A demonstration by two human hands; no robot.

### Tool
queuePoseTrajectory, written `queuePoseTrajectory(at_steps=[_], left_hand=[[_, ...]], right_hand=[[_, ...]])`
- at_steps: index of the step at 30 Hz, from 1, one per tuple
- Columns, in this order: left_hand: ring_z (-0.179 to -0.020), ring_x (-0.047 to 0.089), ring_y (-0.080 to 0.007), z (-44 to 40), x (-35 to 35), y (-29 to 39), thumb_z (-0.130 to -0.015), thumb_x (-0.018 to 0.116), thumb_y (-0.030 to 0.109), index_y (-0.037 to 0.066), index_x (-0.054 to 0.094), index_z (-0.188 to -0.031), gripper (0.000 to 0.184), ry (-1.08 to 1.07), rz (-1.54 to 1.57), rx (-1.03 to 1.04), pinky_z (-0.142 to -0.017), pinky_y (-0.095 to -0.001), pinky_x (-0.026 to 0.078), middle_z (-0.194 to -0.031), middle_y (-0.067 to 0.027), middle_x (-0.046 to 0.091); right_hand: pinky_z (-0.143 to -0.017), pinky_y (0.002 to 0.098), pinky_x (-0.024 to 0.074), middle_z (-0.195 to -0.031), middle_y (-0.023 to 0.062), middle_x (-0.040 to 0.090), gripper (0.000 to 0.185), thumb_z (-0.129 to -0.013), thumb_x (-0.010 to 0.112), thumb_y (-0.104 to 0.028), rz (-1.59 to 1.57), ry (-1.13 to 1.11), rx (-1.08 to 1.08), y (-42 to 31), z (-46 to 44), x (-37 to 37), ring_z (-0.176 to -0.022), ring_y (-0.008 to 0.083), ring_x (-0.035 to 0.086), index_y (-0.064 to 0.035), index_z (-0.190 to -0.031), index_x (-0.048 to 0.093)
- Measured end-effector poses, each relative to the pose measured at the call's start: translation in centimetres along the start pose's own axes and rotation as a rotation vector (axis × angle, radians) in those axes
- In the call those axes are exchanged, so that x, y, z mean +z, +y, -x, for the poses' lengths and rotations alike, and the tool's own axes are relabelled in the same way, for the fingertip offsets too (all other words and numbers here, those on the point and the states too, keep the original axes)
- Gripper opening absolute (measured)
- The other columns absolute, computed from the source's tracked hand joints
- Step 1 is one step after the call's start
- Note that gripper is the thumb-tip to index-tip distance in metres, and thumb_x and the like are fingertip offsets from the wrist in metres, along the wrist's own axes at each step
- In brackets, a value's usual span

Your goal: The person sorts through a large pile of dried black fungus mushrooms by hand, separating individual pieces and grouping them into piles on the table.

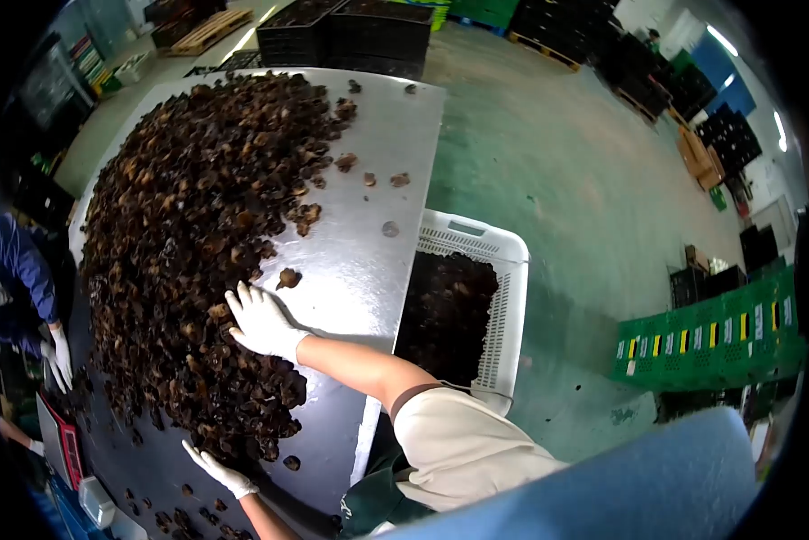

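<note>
A large heap of dark brown, mushroom-like pieces (188, 207) covers much of a metal table (368, 243). My right hand (265, 324), in a white glove, lies at the heap's near side with its fingers spread and nothing gripped. Lower down, my left hand (220, 470), also gloved in white, is at the heap's bottom edge. Its fingers are stretched out together, and I see nothing held in it. One loose piece (288, 278) lies just above my right hand. More scattered pieces (181, 519) lie below my left hand.
Beside the table stands a white perforated crate (510, 306) containing dark pieces. Across the table is a co-worker's gloved hand (58, 358) near the heap. A red-framed device (70, 450) sits at lower left. Green crates (710, 333) are at right; black bins (341, 40) stand beyond the table.
</note>
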State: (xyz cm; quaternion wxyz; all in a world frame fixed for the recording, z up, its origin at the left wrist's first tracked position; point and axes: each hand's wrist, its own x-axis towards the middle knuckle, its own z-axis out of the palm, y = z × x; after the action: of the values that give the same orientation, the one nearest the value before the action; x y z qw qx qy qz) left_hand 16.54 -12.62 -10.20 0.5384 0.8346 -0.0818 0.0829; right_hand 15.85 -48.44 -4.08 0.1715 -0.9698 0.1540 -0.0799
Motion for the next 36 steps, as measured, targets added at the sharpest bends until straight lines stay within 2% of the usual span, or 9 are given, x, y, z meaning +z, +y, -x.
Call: queuePoseTrajectory(at_steps=[6,8,11,25,26,29,30,32,36], left_hand=[[-0.139,0.041,-0.0326,-1.9,-0.1,5.2,-0.106,0.038,0.038,0.012,0.032,-0.156,0.056,-0.029,0.349,-0.233,-0.117,-0.0476,0.033,-0.157,-0.0147,0.035],[-0.146,0.031,-0.0298,-4.4,-1.6,0.5,-0.105,0.039,0.039,0.009,0.035,-0.154,0.058,0.022,-0.09,0.081,-0.122,-0.0483,0.022,-0.159,-0.0122,0.034],[-0.148,0.029,-0.0283,-5.9,-1.3,1.8,-0.105,0.039,0.042,0.007,0.034,-0.154,0.06,0.016,-0.081,0.143,-0.123,-0.0471,0.019,-0.16,-0.0116,0.032],[-0.149,0.029,-0.0254,-7.7,8.4,38.5,-0.109,0.027,0.035,0.005,0.034,-0.154,0.055,-0.234,0.184,0.578,-0.124,-0.0384,0.019,-0.16,-0.0141,0.033],[-0.135,0.042,-0.0257,-4.4,9.9,39.2,-0.107,0.033,0.037,0.002,0.042,-0.146,0.053,-0.59,0.33,0.254,-0.116,-0.0385,0.031,-0.145,-0.015,0.046],[-0.111,0.06,-0.0307,5.4,11.6,42.3,-0.099,0.051,0.03,-0.003,0.056,-0.13,0.046,-1.671,0.153,0.785,-0.102,-0.0399,0.045,-0.121,-0.0186,0.064],[-0.107,0.062,-0.0353,7.9,13.4,41.3,-0.095,0.058,0.028,-0.004,0.059,-0.125,0.044,-1.91,0.587,0.934,-0.101,-0.0428,0.044,-0.117,-0.0215,0.065],[-0.118,0.057,-0.0382,6.8,11.7,41.5,-0.094,0.059,0.028,-0.004,0.059,-0.126,0.045,-1.865,0.403,0.817,-0.108,-0.0465,0.038,-0.123,-0.0236,0.062],[-0.128,0.052,-0.0358,5.1,7.0,35.1,-0.093,0.059,0.02,0.002,0.06,-0.129,0.04,-1.082,0.419,0.773,-0.114,-0.0481,0.035,-0.13,-0.0187,0.06]], right_hand=[[-0.096,0.045,0.0443,-0.146,0.0279,0.046,0.076,-0.098,0.049,-0.052,0.187,0.044,-0.047,0.3,-0.2,0.9,-0.115,0.0365,0.056,0.0018,-0.15,0.037],[-0.094,0.0475,0.045,-0.145,0.0286,0.047,0.075,-0.099,0.046,-0.054,0.352,-0.013,-0.075,-0.1,-0.6,1.0,-0.11,0.0372,0.058,0.0017,-0.149,0.038],[-0.092,0.0521,0.0461,-0.142,0.0321,0.049,0.073,-0.101,0.042,-0.052,0.517,-0.004,-0.113,-0.6,-1.1,1.6,-0.109,0.0407,0.059,0.0017,-0.149,0.038],[-0.088,0.0569,0.0495,-0.136,0.0284,0.055,0.073,-0.098,0.048,-0.053,0.543,-0.016,-0.125,-1.0,-1.3,1.6,-0.116,0.0389,0.059,0.0017,-0.146,0.042],[-0.088,0.0558,0.0499,-0.135,0.0284,0.055,0.074,-0.097,0.049,-0.053,0.574,0.034,-0.12,-1.0,-1.2,2.0,-0.116,0.0386,0.059,0.0031,-0.145,0.042],[-0.088,0.0526,0.0506,-0.128,0.0266,0.059,0.075,-0.093,0.055,-0.054,0.536,0.021,-0.125,-1.1,-1.0,0.7,-0.115,0.0371,0.06,0.0038,-0.141,0.046],[-0.088,0.0514,0.0509,-0.126,0.0258,0.061,0.078,-0.09,0.058,-0.054,0.434,-0.008,-0.107,-1.0,-1.2,0.0,-0.113,0.0359,0.062,0.0043,-0.141,0.046],[-0.09,0.0515,0.0504,-0.133,0.0248,0.059,0.084,-0.088,0.06,-0.059,0.434,-0.023,-0.021,-1.2,0.0,-1.2,-0.107,0.035,0.066,0.0021,-0.143,0.044],[-0.096,0.0488,0.0477,-0.133,0.0245,0.059,0.076,-0.092,0.058,-0.051,0.249,-0.068,-0.046,-0.7,-0.4,-2.3,-0.108,0.0338,0.066,0.0005,-0.145,0.042]])
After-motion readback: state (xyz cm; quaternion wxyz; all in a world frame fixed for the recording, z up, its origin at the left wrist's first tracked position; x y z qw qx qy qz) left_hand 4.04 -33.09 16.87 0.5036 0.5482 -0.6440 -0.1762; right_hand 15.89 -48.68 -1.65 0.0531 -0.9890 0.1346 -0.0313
